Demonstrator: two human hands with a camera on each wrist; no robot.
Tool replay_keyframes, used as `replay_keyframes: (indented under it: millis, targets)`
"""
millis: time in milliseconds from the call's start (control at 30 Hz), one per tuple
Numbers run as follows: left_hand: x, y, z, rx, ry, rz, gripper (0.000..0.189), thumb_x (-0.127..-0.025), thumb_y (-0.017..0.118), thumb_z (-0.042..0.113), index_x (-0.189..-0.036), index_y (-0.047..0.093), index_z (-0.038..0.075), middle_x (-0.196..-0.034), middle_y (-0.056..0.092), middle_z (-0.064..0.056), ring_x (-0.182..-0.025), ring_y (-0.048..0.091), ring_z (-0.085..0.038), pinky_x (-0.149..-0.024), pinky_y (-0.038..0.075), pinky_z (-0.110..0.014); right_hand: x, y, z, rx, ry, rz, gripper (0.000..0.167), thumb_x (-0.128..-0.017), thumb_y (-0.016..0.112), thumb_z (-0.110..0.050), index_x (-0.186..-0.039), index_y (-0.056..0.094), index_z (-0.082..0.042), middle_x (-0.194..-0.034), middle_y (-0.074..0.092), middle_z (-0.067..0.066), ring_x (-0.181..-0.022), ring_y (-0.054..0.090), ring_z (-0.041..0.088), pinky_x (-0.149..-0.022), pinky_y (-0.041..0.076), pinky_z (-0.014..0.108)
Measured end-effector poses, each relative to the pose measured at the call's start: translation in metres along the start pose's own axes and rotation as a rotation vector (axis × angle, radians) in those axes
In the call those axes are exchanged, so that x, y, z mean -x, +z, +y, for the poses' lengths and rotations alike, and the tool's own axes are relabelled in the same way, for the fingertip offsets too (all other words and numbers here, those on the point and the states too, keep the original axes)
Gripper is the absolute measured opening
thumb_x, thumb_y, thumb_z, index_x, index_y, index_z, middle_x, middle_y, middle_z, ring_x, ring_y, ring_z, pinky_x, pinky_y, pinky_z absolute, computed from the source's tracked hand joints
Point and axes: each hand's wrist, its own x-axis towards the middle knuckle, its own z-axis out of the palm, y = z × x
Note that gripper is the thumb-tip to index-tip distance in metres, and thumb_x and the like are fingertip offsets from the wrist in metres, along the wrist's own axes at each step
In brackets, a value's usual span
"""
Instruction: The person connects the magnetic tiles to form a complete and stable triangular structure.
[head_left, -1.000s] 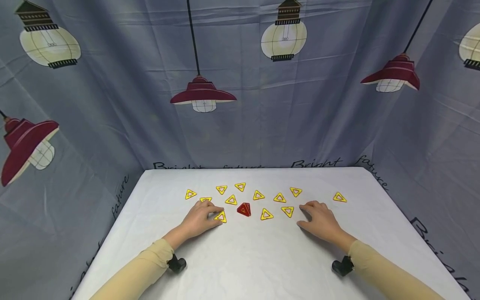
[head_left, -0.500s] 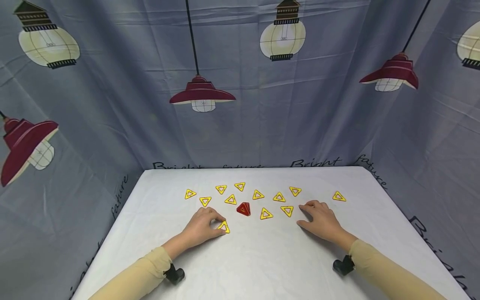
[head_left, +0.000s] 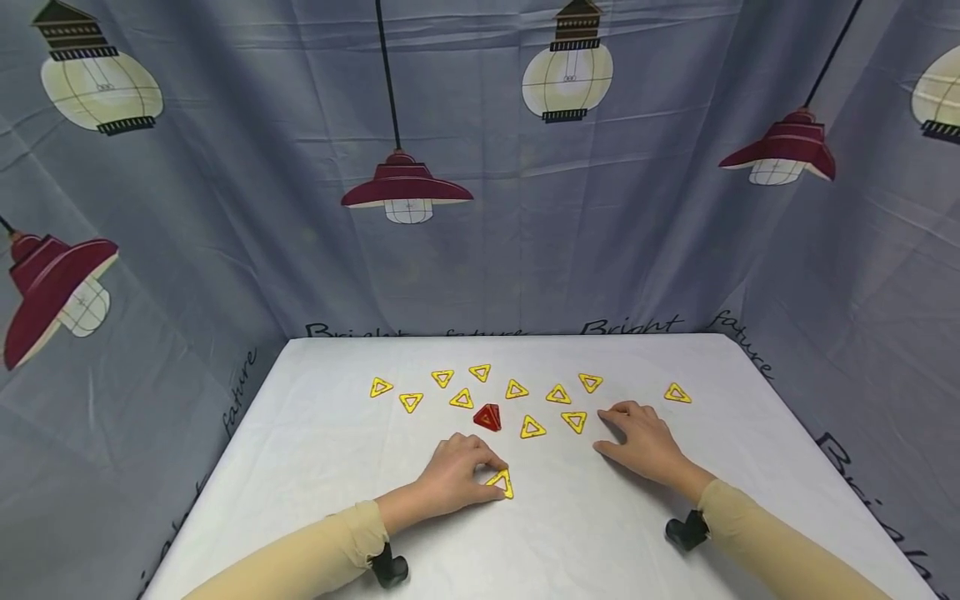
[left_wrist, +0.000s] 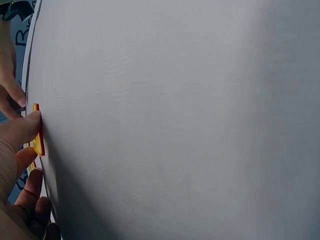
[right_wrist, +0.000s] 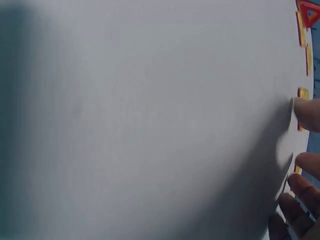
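My left hand (head_left: 459, 479) pinches a yellow triangular frame piece (head_left: 501, 482) between thumb and fingers, over the front middle of the table. From the left wrist, this triangle (left_wrist: 39, 135) appears edge-on, with a yellow side and a red side. My right hand (head_left: 647, 442) rests at the right of the table, fingers spread loosely with nothing between them. Nearest to it, at its left, lies a flat yellow triangle (head_left: 574, 422). A red piece (head_left: 487, 417), faceted like a small pyramid, stands among the loose triangles, beyond my left hand. Fingers partly hide the held triangle.
Several yellow triangles lie spread across the white table (head_left: 375, 467), among them one at the far left (head_left: 381, 387) and a lone triangle (head_left: 678, 392) beyond my right hand. A grey curtain (head_left: 480, 275) printed with lamps surrounds the table's back and sides.
The left hand has carried the yellow triangle toward the front and to the right, uncovering another triangle behind it. The right hand has stayed in place.
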Motion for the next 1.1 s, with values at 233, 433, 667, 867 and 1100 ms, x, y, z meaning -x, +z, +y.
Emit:
replay_keyframes:
  millis: [233, 433, 667, 867, 1100]
  targets:
    - [-0.006, 0.006, 0.013, -0.006, 0.016, 0.001, 0.034, -0.084, 0.084, 0.043, -0.115, 0.077, 0.031, -0.108, 0.061, 0.014, -0.099, 0.046, -0.008, -0.085, 0.036, -0.031, -0.005, -0.015, 0.024, -0.091, 0.095, 0.037, 0.05, -0.095, 0.072, -0.032, -0.136, 0.064, -0.004, -0.135, 0.057, 0.022, -0.124, 0.049, 0.045, -0.102, 0.04, 0.064]
    - [-0.005, 0.005, 0.013, 0.015, 0.024, 0.002, 0.035, -0.083, 0.084, 0.041, -0.116, 0.076, 0.029, -0.109, 0.062, 0.012, -0.1, 0.047, -0.01, -0.085, 0.037, -0.032, -0.006, -0.033, 0.07, -0.05, 0.188, 0.158, 0.048, -0.099, 0.066, -0.024, -0.137, 0.059, 0.003, -0.136, 0.052, 0.032, -0.122, 0.044, 0.054, -0.097, 0.033, 0.07]
    - [-0.004, 0.005, 0.011, 0.037, 0.02, -0.003, 0.032, -0.085, 0.082, 0.04, -0.116, 0.077, 0.031, -0.109, 0.06, 0.015, -0.102, 0.047, -0.009, -0.087, 0.036, -0.032, -0.008, -0.04, 0.105, -0.079, 0.325, 0.117, 0.06, -0.1, 0.06, -0.032, -0.144, 0.047, 0.007, -0.142, 0.038, 0.04, -0.124, 0.035, 0.062, -0.094, 0.031, 0.074]
    - [-0.005, 0.006, 0.012, 0.028, 0.032, 0.005, 0.031, -0.086, 0.082, 0.042, -0.115, 0.077, 0.03, -0.107, 0.059, 0.014, -0.1, 0.047, -0.008, -0.087, 0.037, -0.033, -0.011, -0.043, 0.114, -0.08, 0.384, 0.048, 0.066, -0.102, 0.055, -0.04, -0.146, 0.043, 0.008, -0.142, 0.034, 0.042, -0.126, 0.031, 0.064, -0.095, 0.028, 0.076]
    - [-0.007, 0.006, 0.012, 0.004, 0.006, -0.012, 0.03, -0.086, 0.081, 0.043, -0.114, 0.076, 0.032, -0.107, 0.059, 0.014, -0.102, 0.047, -0.008, -0.088, 0.037, -0.033, -0.019, -0.042, 0.116, -0.064, 0.424, 0.027, 0.069, -0.1, 0.058, -0.045, -0.147, 0.044, 0.004, -0.141, 0.033, 0.042, -0.125, 0.03, 0.063, -0.096, 0.027, 0.075]
